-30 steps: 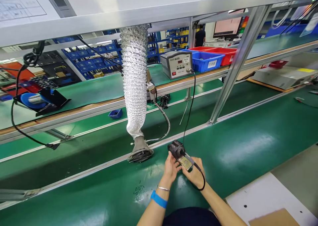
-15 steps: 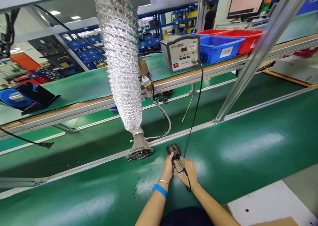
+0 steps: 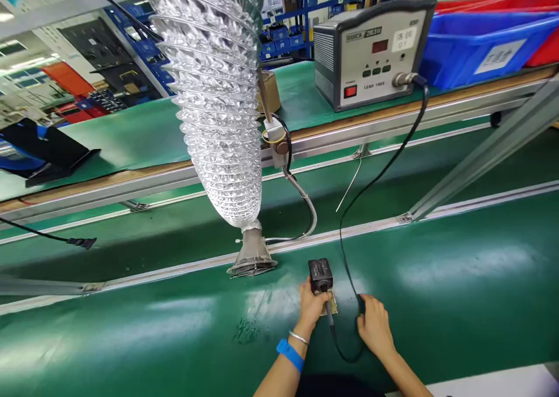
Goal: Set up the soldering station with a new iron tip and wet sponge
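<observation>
A black soldering iron stand [image 3: 321, 269] sits on the green bench, with a tan sponge tray [image 3: 332, 305] at its near end. The soldering iron [image 3: 329, 314] rests in it, handle toward me. My left hand [image 3: 311, 305] is closed on the left side of the stand, its thumb over the iron's end. To the right, my right hand [image 3: 375, 324] has its fingers curled on the black cable [image 3: 345, 243], which loops back to the iron and rises to the soldering station [image 3: 375, 56] on the shelf.
A silver flexible duct [image 3: 218, 106] hangs down to a fume hood nozzle [image 3: 252, 260] left of the stand. A slanting metal post [image 3: 476, 152] stands at right. On the shelf are a blue bin [image 3: 484, 45] and red bins. A loose plug [image 3: 82, 243] dangles at left.
My right hand has left the stand and moved right onto the cable. My left hand stays on the stand, which now appears turned straighter. The view has come closer to the shelf.
</observation>
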`<state>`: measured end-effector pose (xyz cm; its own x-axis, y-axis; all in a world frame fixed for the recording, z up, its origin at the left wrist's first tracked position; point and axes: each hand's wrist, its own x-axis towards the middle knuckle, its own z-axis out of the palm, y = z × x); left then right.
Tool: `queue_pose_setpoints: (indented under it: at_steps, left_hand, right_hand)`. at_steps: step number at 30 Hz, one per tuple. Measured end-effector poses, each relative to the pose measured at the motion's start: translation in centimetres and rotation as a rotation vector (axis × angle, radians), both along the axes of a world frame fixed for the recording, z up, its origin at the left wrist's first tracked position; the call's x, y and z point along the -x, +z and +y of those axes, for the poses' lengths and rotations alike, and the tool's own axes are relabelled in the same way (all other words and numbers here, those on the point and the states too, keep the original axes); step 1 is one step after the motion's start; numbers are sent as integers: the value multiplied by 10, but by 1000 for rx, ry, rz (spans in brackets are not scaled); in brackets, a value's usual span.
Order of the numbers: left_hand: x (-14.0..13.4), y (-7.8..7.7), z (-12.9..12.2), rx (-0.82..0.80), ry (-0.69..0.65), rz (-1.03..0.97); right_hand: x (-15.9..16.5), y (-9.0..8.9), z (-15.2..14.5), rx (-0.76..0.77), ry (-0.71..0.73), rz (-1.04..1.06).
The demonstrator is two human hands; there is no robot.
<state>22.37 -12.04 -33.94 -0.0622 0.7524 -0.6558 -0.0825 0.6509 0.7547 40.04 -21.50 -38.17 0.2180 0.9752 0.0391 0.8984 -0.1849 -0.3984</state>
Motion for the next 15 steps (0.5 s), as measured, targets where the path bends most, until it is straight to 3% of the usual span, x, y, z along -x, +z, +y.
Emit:
queue_pose_setpoints:
  at_steps: [3,5,7,10,11,13,15]
  left_hand:
    - [-5,-1,-6,-85,-79,163]
    - [-7,-9,-11,-109,-120,134]
    - [-6,-22,-12,-87,-101,90]
    - [3,-27,-2,-54,-25,88]
    - [8,-19,3,-96,3,99]
    - [21,10,15,-230,43,110]
    - [33,55,27,-331,39,84]
  right_hand:
    - [-28,12,17,-149,-97,-89]
    - [-36,48,46,-326,-78,-65]
    - [-31,112,81,-506,32,49]
    - [-6,242,135,-804,260,192]
    - [5,285,154,-934,350,192]
    - [27,357,199,-1031,561,144]
    - [49,408,251,-933,652,47]
